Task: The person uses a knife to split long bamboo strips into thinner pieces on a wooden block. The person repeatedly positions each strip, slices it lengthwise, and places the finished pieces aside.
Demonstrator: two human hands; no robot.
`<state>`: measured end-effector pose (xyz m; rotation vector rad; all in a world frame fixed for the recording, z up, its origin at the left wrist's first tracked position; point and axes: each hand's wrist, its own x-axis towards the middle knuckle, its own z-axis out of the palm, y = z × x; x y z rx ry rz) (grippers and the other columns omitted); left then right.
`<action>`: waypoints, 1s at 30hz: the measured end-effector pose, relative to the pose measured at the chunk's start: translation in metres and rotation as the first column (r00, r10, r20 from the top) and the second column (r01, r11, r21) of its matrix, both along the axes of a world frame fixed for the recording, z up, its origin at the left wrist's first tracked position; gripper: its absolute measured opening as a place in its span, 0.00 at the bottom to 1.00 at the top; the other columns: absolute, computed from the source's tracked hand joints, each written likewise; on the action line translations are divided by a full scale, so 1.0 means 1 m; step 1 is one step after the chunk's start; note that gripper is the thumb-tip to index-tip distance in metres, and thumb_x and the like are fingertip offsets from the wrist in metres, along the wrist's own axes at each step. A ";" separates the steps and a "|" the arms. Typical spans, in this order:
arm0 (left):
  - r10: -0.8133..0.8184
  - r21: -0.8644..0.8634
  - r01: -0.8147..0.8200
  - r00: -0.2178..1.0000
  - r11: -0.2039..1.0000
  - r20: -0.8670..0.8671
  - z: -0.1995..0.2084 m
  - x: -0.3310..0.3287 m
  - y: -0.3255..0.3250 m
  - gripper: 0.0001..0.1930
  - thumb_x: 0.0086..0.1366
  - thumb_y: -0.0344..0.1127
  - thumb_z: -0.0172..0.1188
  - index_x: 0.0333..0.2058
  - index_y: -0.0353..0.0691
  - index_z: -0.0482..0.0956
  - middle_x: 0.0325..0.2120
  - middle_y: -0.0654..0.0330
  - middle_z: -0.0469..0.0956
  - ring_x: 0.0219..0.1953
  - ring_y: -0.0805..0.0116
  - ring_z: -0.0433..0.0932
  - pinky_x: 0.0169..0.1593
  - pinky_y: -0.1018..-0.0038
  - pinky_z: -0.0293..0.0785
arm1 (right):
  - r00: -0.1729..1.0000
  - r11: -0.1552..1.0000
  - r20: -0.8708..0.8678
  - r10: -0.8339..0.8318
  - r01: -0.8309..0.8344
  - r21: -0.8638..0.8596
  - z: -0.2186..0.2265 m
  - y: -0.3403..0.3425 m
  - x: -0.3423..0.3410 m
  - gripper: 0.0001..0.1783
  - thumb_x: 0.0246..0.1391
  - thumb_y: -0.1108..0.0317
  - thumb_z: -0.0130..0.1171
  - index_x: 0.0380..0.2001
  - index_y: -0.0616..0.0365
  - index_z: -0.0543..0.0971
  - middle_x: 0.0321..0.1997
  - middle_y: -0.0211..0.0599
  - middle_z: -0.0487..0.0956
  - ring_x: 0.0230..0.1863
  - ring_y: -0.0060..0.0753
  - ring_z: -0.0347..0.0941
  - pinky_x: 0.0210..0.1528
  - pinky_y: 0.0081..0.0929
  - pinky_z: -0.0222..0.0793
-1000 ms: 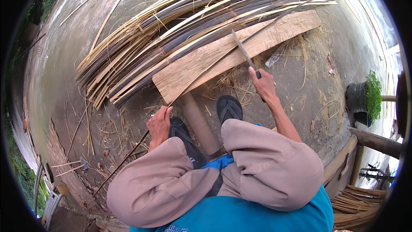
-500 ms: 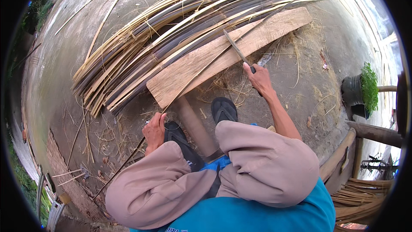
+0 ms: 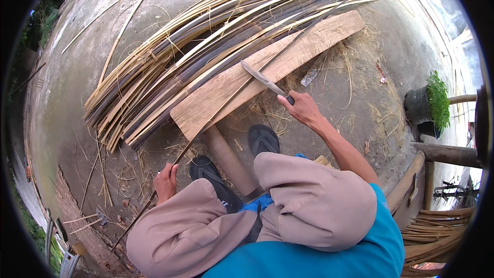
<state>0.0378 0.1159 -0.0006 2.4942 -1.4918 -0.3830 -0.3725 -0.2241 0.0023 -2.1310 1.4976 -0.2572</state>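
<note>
My right hand (image 3: 303, 107) is wrapped round the dark handle of a knife (image 3: 263, 79). The blade points up and left, lying across a long dark bamboo strip (image 3: 230, 98) over the wooden board (image 3: 206, 104). Between thumb and fingers, my left hand (image 3: 165, 181) grips that strip below the board's near left corner. From there the strip runs down past my left knee and up along the board to its far right. The board is pale and slanted, with a round wooden post (image 3: 229, 157) beneath its near edge.
A large bundle of split bamboo strips (image 3: 170, 56) lies just beyond the board. Thin shavings (image 3: 278, 110) litter the ground around my sandals (image 3: 263, 140). At the right stand a potted green plant (image 3: 429, 103) and wooden poles (image 3: 447, 153); more strips (image 3: 437, 237) lie lower right.
My right hand has brought the knife left and nearer along the strip, its blade now more level. My left hand has moved down and left, still gripping the strip.
</note>
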 end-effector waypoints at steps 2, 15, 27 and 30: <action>-0.012 0.040 0.012 1.000 0.999 -0.015 0.003 0.007 0.023 0.18 0.75 0.50 0.57 0.32 0.42 0.74 0.22 0.45 0.77 0.28 0.39 0.78 0.29 0.51 0.68 | 0.995 0.997 -0.048 0.083 -0.083 0.004 -0.003 0.003 -0.001 0.38 0.64 0.33 0.54 0.29 0.65 0.79 0.23 0.60 0.79 0.32 0.64 0.80 0.38 0.53 0.74; 0.071 0.279 0.003 0.965 0.960 -0.254 0.004 0.063 0.105 0.13 0.70 0.41 0.66 0.36 0.34 0.79 0.23 0.47 0.75 0.24 0.65 0.75 0.31 0.58 0.68 | 0.988 0.989 -0.062 0.144 -0.144 0.020 0.006 0.002 -0.003 0.38 0.65 0.33 0.53 0.30 0.64 0.79 0.23 0.59 0.79 0.30 0.59 0.80 0.38 0.53 0.75; -0.084 -0.124 0.031 0.887 0.992 -0.454 -0.005 -0.006 0.017 0.27 0.63 0.35 0.73 0.61 0.44 0.79 0.40 0.54 0.82 0.35 0.65 0.79 0.44 0.68 0.77 | 0.955 0.949 0.020 -0.297 0.298 -0.107 -0.042 -0.061 -0.034 0.38 0.67 0.36 0.52 0.27 0.68 0.78 0.27 0.65 0.80 0.36 0.66 0.80 0.40 0.56 0.71; -0.109 -0.172 0.042 0.910 0.984 -0.401 -0.013 -0.047 -0.028 0.25 0.65 0.37 0.71 0.61 0.47 0.80 0.37 0.53 0.83 0.35 0.62 0.82 0.41 0.67 0.77 | 0.921 0.935 0.174 -0.347 0.354 -0.010 -0.048 -0.024 0.001 0.37 0.68 0.38 0.52 0.27 0.68 0.78 0.25 0.65 0.79 0.32 0.68 0.79 0.36 0.55 0.71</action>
